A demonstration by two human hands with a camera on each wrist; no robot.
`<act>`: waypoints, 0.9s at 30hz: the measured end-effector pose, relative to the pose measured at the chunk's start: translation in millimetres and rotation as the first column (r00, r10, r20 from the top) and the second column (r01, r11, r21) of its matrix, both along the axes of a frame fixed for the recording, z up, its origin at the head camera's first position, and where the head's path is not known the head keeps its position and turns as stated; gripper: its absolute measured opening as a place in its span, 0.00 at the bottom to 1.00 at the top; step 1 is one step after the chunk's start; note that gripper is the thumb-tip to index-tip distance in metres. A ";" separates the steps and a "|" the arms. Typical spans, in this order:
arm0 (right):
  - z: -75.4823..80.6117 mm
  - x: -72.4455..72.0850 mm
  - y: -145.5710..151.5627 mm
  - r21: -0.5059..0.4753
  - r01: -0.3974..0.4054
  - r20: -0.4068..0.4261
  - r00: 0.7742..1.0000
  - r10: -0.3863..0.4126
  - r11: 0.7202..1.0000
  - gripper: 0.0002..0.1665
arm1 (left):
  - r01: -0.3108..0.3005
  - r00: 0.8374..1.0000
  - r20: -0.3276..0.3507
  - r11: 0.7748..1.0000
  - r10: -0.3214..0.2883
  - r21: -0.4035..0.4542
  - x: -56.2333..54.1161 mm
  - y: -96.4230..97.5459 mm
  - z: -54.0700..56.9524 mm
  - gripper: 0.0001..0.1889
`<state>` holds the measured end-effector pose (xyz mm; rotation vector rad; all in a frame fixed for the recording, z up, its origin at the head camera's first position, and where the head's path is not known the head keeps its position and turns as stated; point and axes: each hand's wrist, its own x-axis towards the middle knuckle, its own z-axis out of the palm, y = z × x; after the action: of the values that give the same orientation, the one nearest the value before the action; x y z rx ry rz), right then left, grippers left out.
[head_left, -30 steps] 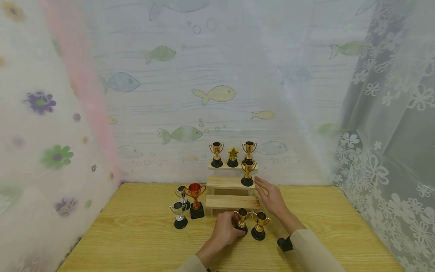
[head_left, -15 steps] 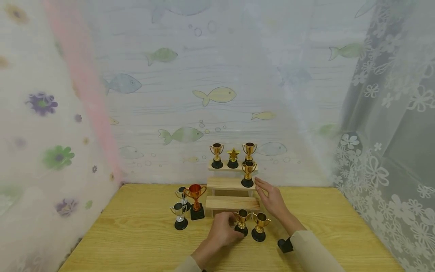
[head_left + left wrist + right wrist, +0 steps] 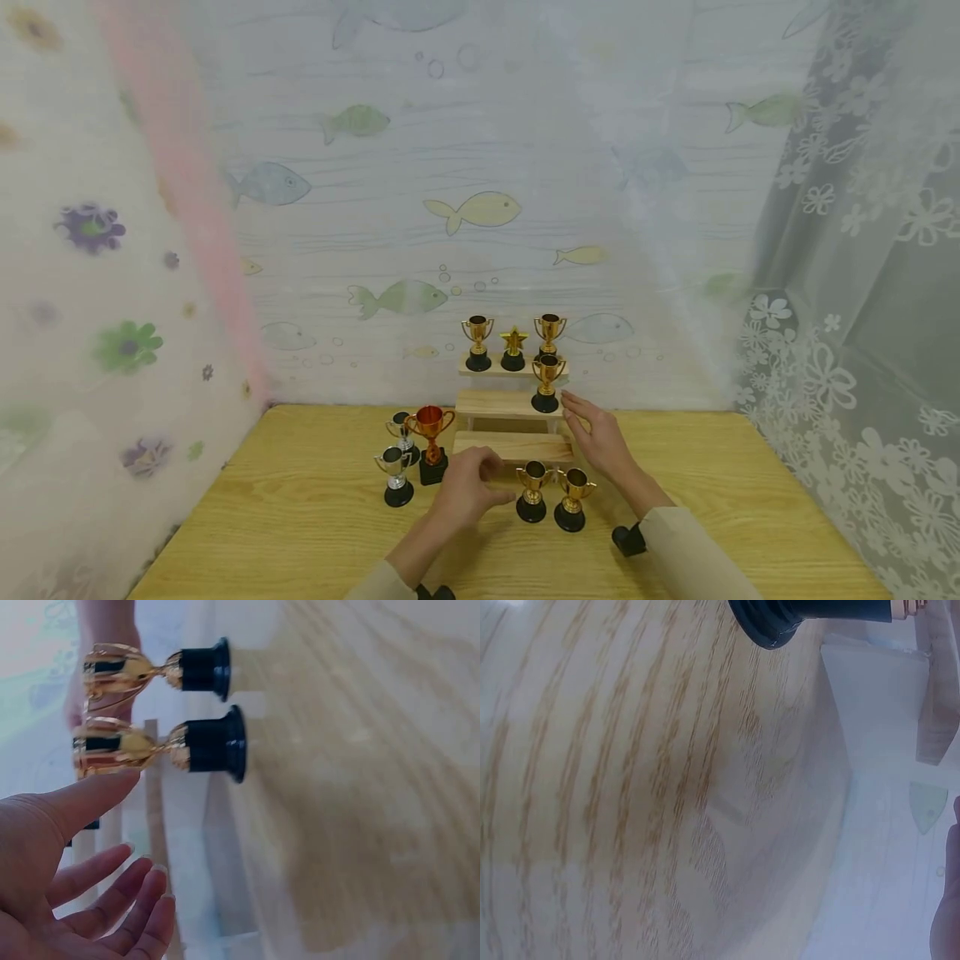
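Note:
My left hand (image 3: 468, 490) hovers left of a gold trophy cup (image 3: 532, 492) on a black base, its thumb and fingers spread with nothing between them. In the left wrist view the thumb overlaps that cup (image 3: 116, 746), and the other fingers are loosely bent. A second gold cup (image 3: 572, 500) stands just to its right. My right hand (image 3: 603, 442), fingers extended, is at the right end of the wooden stand's middle step (image 3: 495, 403), beside a gold cup (image 3: 547, 383) standing there. Only a sliver of that hand (image 3: 946, 900) enters the right wrist view.
Two gold cups, one on the left (image 3: 477, 342), flank a gold star trophy (image 3: 513, 346) on the top step. The bottom step (image 3: 517, 447) is bare wood. Left of the stand are a red-orange cup (image 3: 431, 442) and two silver cups, the nearer one (image 3: 395, 475) in front.
My left hand has let go of the left front gold cup and drawn back to the left, fingers spreading. The cup stays upright in place. My right hand has not moved.

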<state>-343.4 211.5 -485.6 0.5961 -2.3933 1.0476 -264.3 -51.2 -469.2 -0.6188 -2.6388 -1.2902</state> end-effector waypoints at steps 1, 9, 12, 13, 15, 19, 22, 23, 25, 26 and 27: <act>0.3 0.0 0.1 0.000 0.001 0.001 1.000 -0.001 1.000 0.22 | -0.002 1.000 -0.017 1.000 0.002 0.001 -0.7 -1.1 2.0 0.19; 2.9 -0.5 1.6 0.002 0.008 -0.003 1.000 -0.008 1.000 0.22 | -0.019 0.999 -0.046 1.000 0.020 0.024 -10.4 -1.3 23.9 0.19; 3.1 0.0 1.8 0.000 0.002 -0.004 1.000 -0.002 1.000 0.22 | -0.032 0.998 -0.045 0.999 0.034 0.035 -16.0 0.9 30.6 0.19; 2.9 0.2 1.7 -0.001 -0.003 -0.003 1.000 0.003 1.000 0.22 | -0.035 0.998 -0.047 0.999 0.037 0.040 -17.8 1.6 32.2 0.18; 2.2 0.6 1.5 0.004 -0.005 0.000 1.000 0.005 1.000 0.22 | -0.039 0.998 -0.047 0.998 0.042 0.049 -21.5 3.1 33.9 0.18; -0.3 0.6 0.9 0.012 0.002 0.000 1.000 -0.002 1.000 0.22 | -0.040 0.999 -0.027 0.996 0.042 0.077 -28.0 6.3 35.6 0.19; -1.4 0.3 0.0 0.010 0.008 -0.009 1.000 -0.008 1.000 0.22 | -0.043 0.999 -0.017 0.994 0.045 0.100 -34.2 9.8 35.9 0.21; -1.5 0.3 -0.2 0.009 0.009 -0.011 1.000 -0.009 1.000 0.22 | -0.048 0.999 -0.017 0.994 0.050 0.100 -36.6 11.3 36.4 0.22; -1.4 0.2 -0.7 0.007 0.011 -0.014 1.000 -0.010 1.000 0.22 | -0.054 0.998 -0.023 0.993 0.057 0.100 -41.2 14.6 37.6 0.23; -1.1 0.1 -0.8 0.009 0.012 -0.014 1.000 -0.011 1.000 0.22 | -0.059 0.998 -0.027 0.993 0.062 0.099 -43.3 16.4 38.5 0.23; -1.0 -0.1 -0.8 0.010 0.013 -0.013 1.000 -0.013 1.000 0.22 | -0.069 0.997 -0.030 0.993 0.072 0.094 -45.6 18.5 39.4 0.24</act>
<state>-343.5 210.7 -486.6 0.5885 -2.3892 1.0242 -309.9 -32.7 -429.8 -0.5241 -2.5331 -1.3613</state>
